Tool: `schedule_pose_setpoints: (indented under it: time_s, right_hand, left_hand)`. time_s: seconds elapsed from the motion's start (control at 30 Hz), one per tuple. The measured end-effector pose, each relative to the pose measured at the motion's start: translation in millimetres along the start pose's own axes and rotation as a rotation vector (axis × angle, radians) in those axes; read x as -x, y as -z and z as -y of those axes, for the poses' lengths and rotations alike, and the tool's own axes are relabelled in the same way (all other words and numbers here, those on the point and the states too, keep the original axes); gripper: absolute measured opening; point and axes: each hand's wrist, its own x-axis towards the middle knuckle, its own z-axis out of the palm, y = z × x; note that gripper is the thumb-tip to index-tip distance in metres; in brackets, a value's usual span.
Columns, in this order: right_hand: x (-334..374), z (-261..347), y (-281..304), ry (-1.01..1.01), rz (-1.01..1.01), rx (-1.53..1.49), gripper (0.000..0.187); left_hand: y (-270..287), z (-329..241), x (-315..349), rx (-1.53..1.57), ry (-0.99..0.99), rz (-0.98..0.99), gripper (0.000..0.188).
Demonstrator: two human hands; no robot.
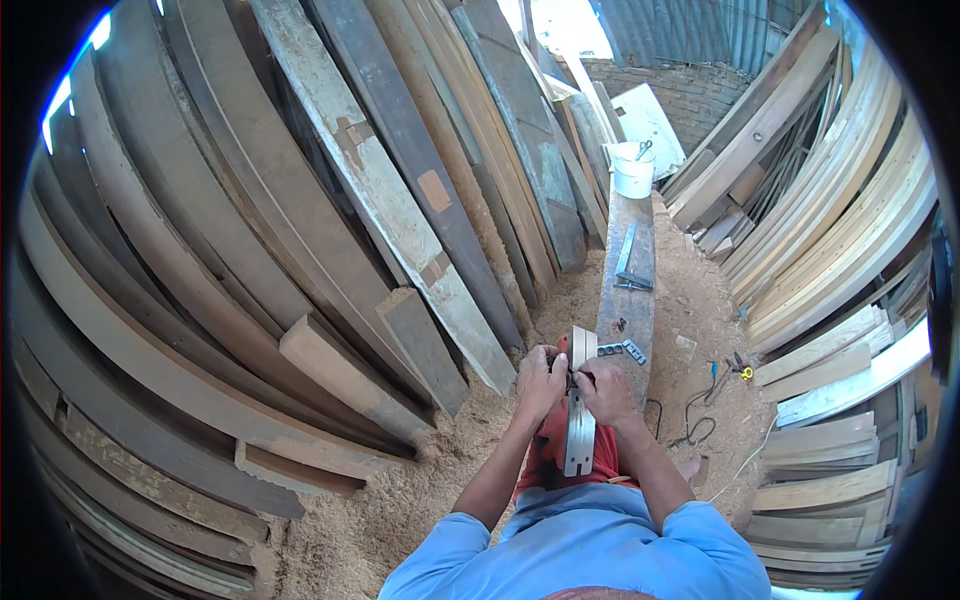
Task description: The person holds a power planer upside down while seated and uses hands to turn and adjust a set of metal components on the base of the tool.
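Between my knees is a long tool with a flat silver metal sole (579,445) facing up, which looks like an upturned planer; a bit of orange-red shows at its left side. My left hand (541,380) grips its middle from the left, fingers bent and closed. From the right, my right hand (606,392) closes on the same middle part, thumb and fingers pressed together near the slot. Any small part between the fingertips is hidden. Just beyond my right hand, a grey piece with holes (634,352) lies on the narrow wooden bench (624,315).
Farther along the bench are an angled metal tool (627,262) and a white bucket (633,176) with scissor-like handles inside. A dark cord (692,425) and a yellow-ended tool (745,372) lie on the sawdust floor at right. Leaning planks (385,180) crowd the left; stacked boards (830,230) line the right.
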Motion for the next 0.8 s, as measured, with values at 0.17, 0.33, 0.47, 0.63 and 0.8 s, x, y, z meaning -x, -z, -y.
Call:
schedule_pose_setpoints:
  time_s: [0.17,0.33,0.47,0.63,0.8]
  right_hand:
    - [1,-14,5,-0.153,0.058,0.167,0.031]
    - [-5,1,4,0.009,0.050,-0.036,0.023]
    - [4,-8,7,-0.100,0.112,0.085,0.020]
    - [1,-7,7,0.045,0.030,0.009,0.023]
    - [-4,0,8,-0.078,0.108,0.061,0.020]
  left_hand:
    - [-11,-7,-8,0.124,-0.031,0.008,0.033]
    - [2,9,-5,0.201,0.079,0.001,0.036]
    - [-5,7,-5,0.141,0.074,0.037,0.038]
    - [-2,-1,-5,0.141,0.052,0.031,0.038]
    - [0,5,-6,0.150,0.076,0.033,0.038]
